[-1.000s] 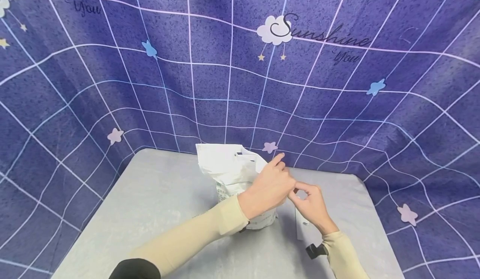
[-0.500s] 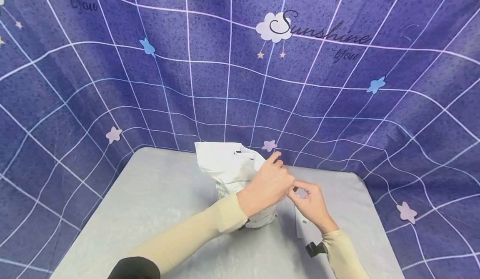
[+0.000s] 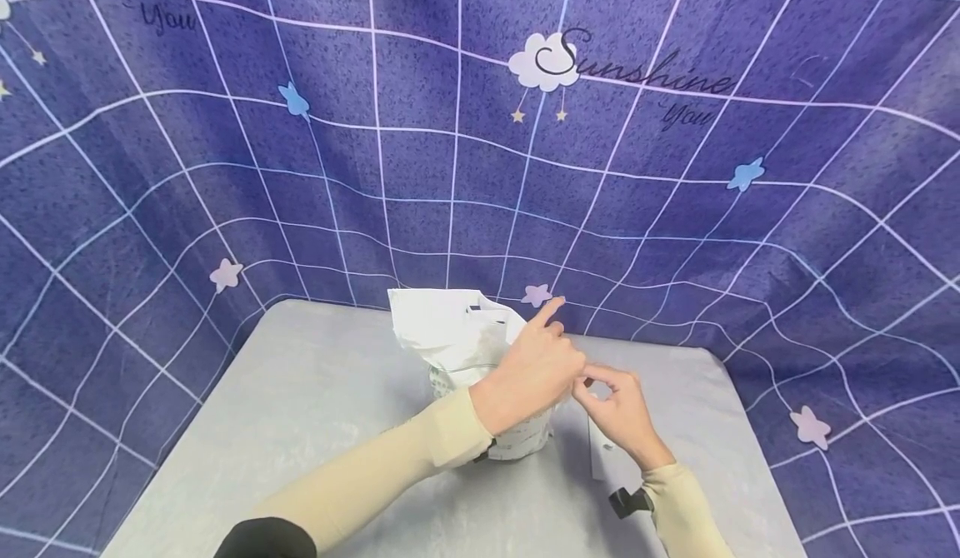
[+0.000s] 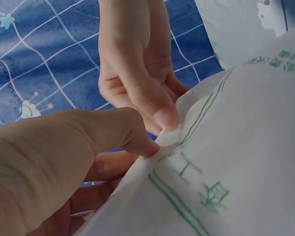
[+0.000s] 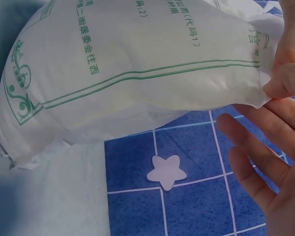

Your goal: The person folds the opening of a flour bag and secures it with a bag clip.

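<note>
A white plastic bag [image 3: 431,321] with green print stands bulging on the grey table, its top crumpled and leaning left. My left hand [image 3: 534,375] reaches across its front and pinches the edge on the right side. Close beside it, my right hand [image 3: 621,412] pinches the same edge between thumb and index finger. In the left wrist view, the thumb of the right hand [image 4: 137,69] presses on the bag's edge just above the left hand [image 4: 59,157]. The right wrist view shows the printed bag [image 5: 137,64] stretching towards the right hand [image 5: 268,152], whose other fingers are spread.
A flat white piece [image 3: 602,454] with a small dark mark lies on the table [image 3: 322,383] below the right hand. Behind and at the sides hangs a blue-purple grid-patterned cloth [image 3: 420,166]. The right wrist wears a black strap [image 3: 630,502].
Both hands stay at the bag's edge in nearly the same place. The left index finger points up slightly more. The head view has shifted a little.
</note>
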### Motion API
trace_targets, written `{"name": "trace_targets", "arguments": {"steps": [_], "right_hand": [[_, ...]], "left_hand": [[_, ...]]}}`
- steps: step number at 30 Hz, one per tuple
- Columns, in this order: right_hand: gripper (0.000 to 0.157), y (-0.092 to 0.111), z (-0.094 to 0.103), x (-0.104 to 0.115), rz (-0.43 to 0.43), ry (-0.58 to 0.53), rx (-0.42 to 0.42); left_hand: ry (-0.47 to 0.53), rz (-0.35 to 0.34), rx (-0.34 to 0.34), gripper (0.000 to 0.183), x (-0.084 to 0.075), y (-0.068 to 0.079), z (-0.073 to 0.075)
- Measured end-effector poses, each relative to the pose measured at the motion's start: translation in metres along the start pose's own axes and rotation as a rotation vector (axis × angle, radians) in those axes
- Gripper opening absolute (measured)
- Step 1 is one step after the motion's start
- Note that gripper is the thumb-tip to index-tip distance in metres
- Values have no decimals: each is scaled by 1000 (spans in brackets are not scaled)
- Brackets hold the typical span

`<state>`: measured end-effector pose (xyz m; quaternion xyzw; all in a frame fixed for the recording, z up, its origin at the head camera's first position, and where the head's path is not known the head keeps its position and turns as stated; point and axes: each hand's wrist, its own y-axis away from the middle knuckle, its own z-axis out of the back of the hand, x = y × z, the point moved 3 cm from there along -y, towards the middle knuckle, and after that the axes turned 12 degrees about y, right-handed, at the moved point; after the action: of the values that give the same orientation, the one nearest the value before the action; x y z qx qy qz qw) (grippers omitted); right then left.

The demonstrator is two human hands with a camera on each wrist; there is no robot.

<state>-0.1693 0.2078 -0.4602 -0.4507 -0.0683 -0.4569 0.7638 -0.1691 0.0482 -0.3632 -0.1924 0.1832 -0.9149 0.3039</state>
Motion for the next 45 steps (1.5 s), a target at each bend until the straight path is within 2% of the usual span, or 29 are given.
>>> {"name": "trace_targets", "arguments": {"steps": [8,14,24,31,45], "right_hand": [[24,0,1,-1,6,-2,-4],[22,0,0,-1,10,6,-8],[18,0,-1,-2,-46,-9,23],[17,0,-1,-2,-46,-9,25],[15,1,0,-3,-40,-5,27]], "left_hand": [[-22,-2,0,16,5,1,7],[-3,-1,19,22,7,3,8],[-17,10,43,13,13,3,13],[-4,-10,4,13,15,8,16],[19,-3,-63,12,22,14,23]]}}
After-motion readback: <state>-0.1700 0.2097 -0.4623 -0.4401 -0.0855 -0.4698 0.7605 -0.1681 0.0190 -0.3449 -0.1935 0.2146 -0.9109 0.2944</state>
